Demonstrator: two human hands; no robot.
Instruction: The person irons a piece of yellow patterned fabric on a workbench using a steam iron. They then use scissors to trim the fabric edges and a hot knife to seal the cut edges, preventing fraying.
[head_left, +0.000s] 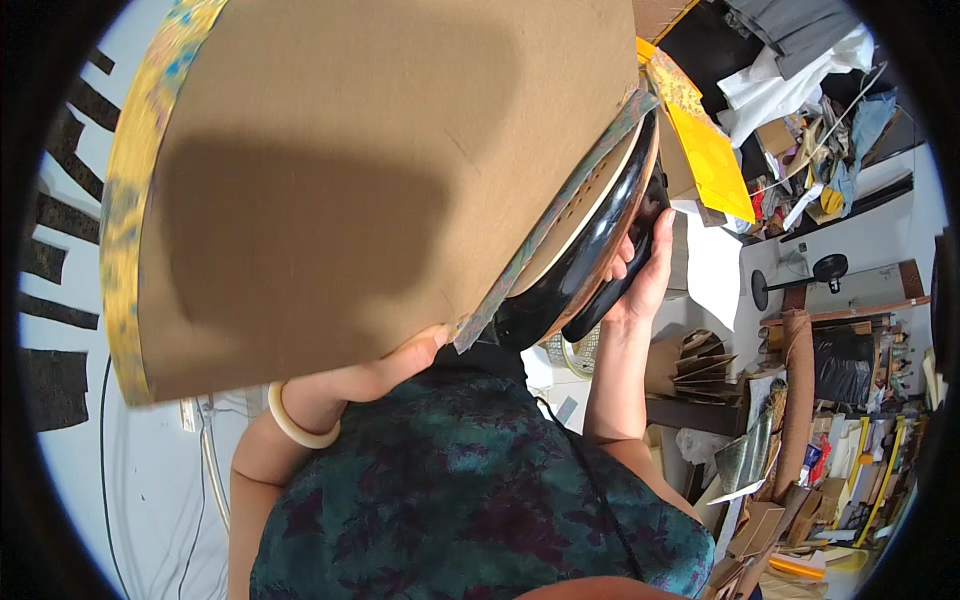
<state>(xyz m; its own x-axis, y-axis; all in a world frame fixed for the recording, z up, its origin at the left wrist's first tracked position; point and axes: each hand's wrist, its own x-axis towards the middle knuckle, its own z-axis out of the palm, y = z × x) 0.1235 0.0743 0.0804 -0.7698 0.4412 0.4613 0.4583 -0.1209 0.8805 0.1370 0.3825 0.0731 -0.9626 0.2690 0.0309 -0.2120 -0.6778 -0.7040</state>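
Observation:
A large brown board (337, 247), apparently cardboard, fills the upper left and middle of the view, with a dark shadow across it. Yellow patterned covering (124, 225) runs along its curved left edge, and a grey-green patterned strip (551, 225) lies along its slanted right edge. My left hand (397, 364) grips the board's lower corner, thumb on the brown face; a cream bangle (300, 424) circles that wrist. My right hand (645, 270) is wrapped around the handle of a glossy black steam iron (600, 240). Its pale soleplate with holes faces the strip; whether they touch is hidden.
Bright yellow patterned sheets (709, 154) lie beyond the iron. Mixed scraps (817, 150) heap at upper right, near a black fan (829, 270). A brown roll (793, 405) stands at right beside crowded shelves. A mesh basket (581, 352) sits below; cables (199, 480) hang at left.

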